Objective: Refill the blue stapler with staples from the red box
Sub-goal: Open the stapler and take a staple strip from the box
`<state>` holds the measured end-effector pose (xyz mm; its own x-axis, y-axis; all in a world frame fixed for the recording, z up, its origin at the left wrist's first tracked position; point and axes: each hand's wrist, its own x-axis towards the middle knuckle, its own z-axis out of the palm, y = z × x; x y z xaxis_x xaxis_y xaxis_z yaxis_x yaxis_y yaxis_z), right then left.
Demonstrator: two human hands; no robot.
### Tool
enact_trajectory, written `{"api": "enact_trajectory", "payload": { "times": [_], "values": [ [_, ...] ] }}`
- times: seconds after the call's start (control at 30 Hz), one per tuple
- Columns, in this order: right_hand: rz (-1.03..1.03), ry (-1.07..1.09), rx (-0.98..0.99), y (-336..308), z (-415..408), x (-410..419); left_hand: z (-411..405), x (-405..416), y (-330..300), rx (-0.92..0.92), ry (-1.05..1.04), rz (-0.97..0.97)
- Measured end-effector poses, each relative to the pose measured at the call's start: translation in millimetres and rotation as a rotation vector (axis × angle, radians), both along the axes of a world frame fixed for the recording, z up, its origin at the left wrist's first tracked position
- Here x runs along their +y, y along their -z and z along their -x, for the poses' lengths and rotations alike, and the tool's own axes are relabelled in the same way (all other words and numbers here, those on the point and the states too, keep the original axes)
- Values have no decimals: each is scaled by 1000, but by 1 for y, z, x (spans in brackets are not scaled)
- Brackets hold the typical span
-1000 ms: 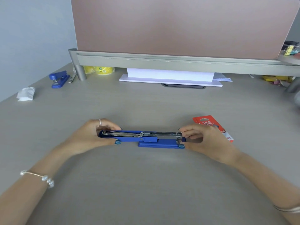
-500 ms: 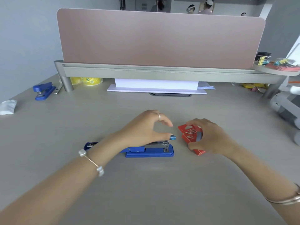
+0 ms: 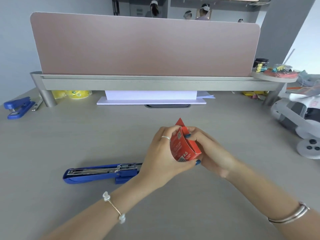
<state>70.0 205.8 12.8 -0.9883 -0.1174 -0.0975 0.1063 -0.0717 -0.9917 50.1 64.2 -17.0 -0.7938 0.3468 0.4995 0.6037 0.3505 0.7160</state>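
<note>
The blue stapler [image 3: 102, 173] lies flat on the desk, hinged fully open, its metal staple channel facing up; its right end is hidden behind my left wrist. Both hands hold the red box [image 3: 183, 148] above the desk, just right of the stapler. My left hand [image 3: 162, 153] wraps the box's left side and bottom. My right hand [image 3: 209, 149] grips its right side, fingers at the top where a red flap sticks up. No staples show.
A second, smaller blue stapler [image 3: 17, 107] sits at the far left. White paper stacks [image 3: 150, 97] lie under the grey shelf with its pink divider [image 3: 145, 47]. A white and grey device [image 3: 299, 122] stands at the right edge. Yellow tape rolls [image 3: 72, 94] rest back left.
My left hand left the stapler and joined the right on the red box, which was lifted off the desk and turned upright. The camera view tilted up.
</note>
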Motion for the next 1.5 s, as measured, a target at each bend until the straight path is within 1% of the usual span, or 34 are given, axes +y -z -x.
{"api": "enact_trajectory", "payload": {
  "times": [0.03, 0.07, 0.13, 0.17, 0.27, 0.37, 0.53, 0.57, 0.6, 0.67, 0.73, 0.77, 0.87, 1.03, 1.1, 1.23, 1.4, 1.5],
  "values": [
    [-49, 18, 27, 1, 0, -2, 1, -1, -1, -3, -12, -5],
    [-147, 45, 86, 1, 1, -2, 2, -2, -1, -7, -21, -1],
    [-399, 122, 234, -1, 3, 2, 3, -5, 0, 9, -44, 33],
    [-499, 149, 279, -4, 2, 5, 3, -6, 0, 32, -58, 63],
    [-674, 134, 327, -15, -4, 7, 0, -4, 2, 125, -99, 164],
    [-727, 111, 366, -24, -10, 6, -2, -2, 4, 157, -104, 180],
    [-677, 23, 400, -33, -11, 16, -1, -5, 3, 94, -98, 100],
    [-695, -7, 413, -33, -11, 17, -1, -5, 3, 84, -98, 95],
    [-740, -36, 433, -33, -11, 18, -2, -4, 4, 76, -98, 93],
    [-910, -72, 495, -33, -11, 18, -1, -5, 5, 70, -100, 98],
    [-1097, -67, 577, -32, -11, 19, -1, -6, 6, 66, -100, 107],
    [-1152, -62, 614, -32, -10, 19, -1, -6, 6, 65, -99, 109],
    [-1204, -36, 673, -32, -13, 16, -1, -6, 7, 66, -106, 116],
    [-1376, -92, 597, -31, -20, 11, -2, -7, 5, 51, -106, 90],
    [-1391, -87, 581, -30, -20, 11, -2, -7, 5, 45, -107, 88],
    [-1338, -83, 554, -30, -18, 11, -3, -6, 6, 55, -106, 92],
    [-1256, 15, 476, -25, -16, 4, -4, -5, 7, 99, -118, 97],
    [-1229, 39, 461, -20, -16, 0, -5, -5, 7, 122, -114, 103]
  ]
}}
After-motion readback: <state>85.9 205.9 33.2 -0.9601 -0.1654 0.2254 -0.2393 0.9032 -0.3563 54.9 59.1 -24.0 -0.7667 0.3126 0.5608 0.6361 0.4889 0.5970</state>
